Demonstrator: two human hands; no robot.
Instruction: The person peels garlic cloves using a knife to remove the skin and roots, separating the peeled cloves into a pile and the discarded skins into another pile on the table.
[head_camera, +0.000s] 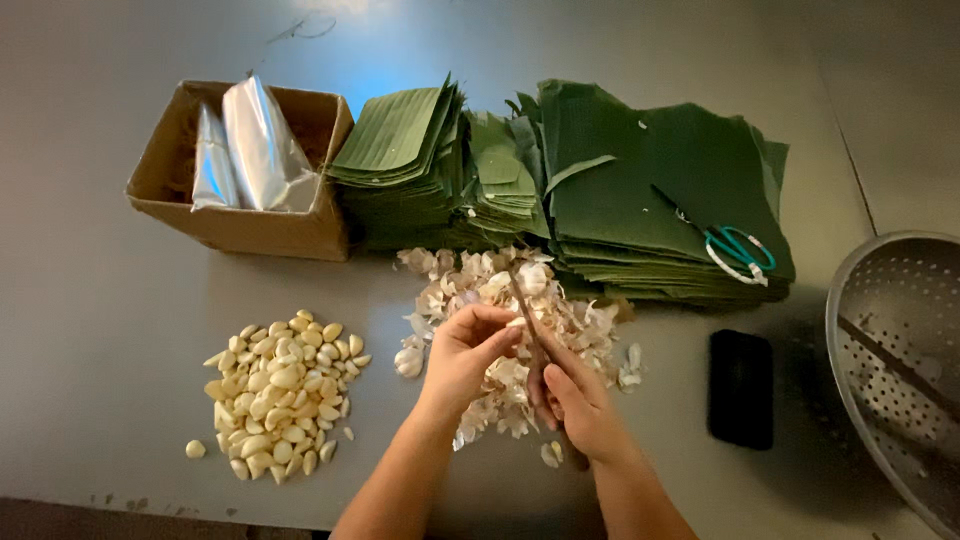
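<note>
**Mid-tabletop: garlic peeling under way**

Over the heap of papery skins (520, 330), left hand (465, 355) pinches a garlic clove (512, 322) with its fingers closed on it. Right hand (580, 400) is wrapped around a slim knife (528, 320), blade angled up to the clove. Judged step: stripping skin. Next move likely calls for a shallow, controlled blade stroke. Peeled cloves (280, 395), smooth and ivory, are piled at left. Ribbed green leaf squares (620, 190) are stacked behind, teal-handled scissors (735, 245) on top. Cardboard box (240, 225) holds glossy bags; perforated metal colander (890, 350) sits at right; dark flat slab (741, 388) lies beside it.
</note>
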